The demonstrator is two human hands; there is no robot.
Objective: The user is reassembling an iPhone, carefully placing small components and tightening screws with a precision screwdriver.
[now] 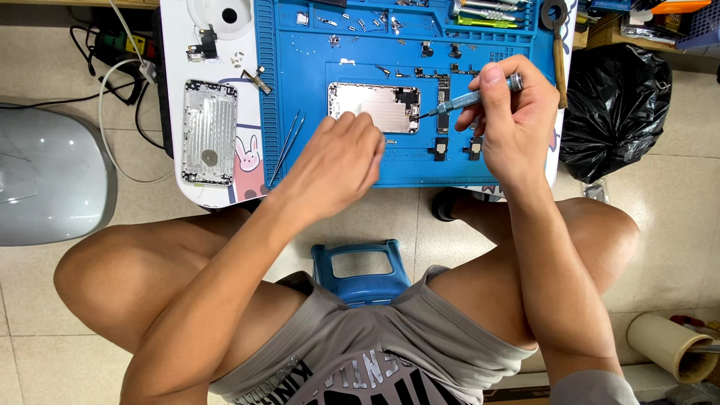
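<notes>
A phone repair workshop: blue repair mat [300, 161] strewn with tiny screws [360, 24].

A silver phone housing [373, 107] is laid open on a blue work mat [300, 150] and is steadied at its near edge by the fingers of the left hand [339, 161]. A slim screwdriver [469, 100] is gripped in the right hand [510, 120], its tip set at the housing's right end. Tweezers [287, 144] are seen just left of the left hand. A second silver housing [209, 132] is placed on the white table [174, 60] beside the mat. Small screws and parts [360, 24] are scattered along the mat's far trays. A black bag [615, 105] is seen at the right.
</notes>
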